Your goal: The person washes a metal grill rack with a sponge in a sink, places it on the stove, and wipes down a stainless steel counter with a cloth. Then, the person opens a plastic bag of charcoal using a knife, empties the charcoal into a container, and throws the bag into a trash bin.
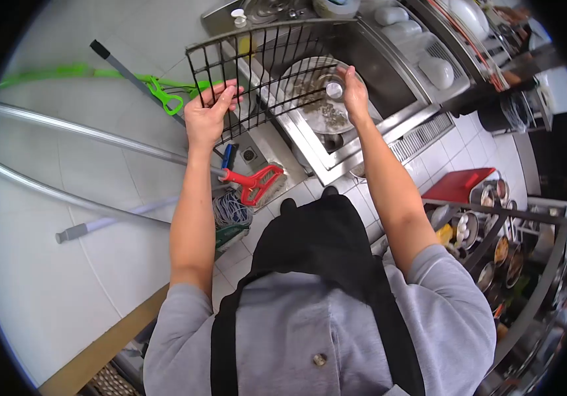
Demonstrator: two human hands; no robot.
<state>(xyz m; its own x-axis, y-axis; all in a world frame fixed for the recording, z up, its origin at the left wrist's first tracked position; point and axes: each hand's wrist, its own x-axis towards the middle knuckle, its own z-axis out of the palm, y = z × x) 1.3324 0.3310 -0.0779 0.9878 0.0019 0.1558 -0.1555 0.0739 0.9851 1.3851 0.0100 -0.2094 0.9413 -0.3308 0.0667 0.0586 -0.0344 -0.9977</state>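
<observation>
A dark wire rack (277,79) of crossing bars is held up at a tilt over the sink's near-left side. My left hand (209,117) grips its left edge, with the thumb over the bars and the fingertips partly behind them. At the rack's right end, my right hand (355,98) is closed on the frame, thumb and fingers on either side. Seen partly through the bars, a large round pale dish (328,125) with wet brownish debris sits in the metal sink (396,92).
Several white bowls (436,71) stand right of the sink. A red brush head (255,181) on a long pole, a mop (232,208) and a green-handled tool (165,99) lean at the left. Shelves with filled pans (504,254) are at the right.
</observation>
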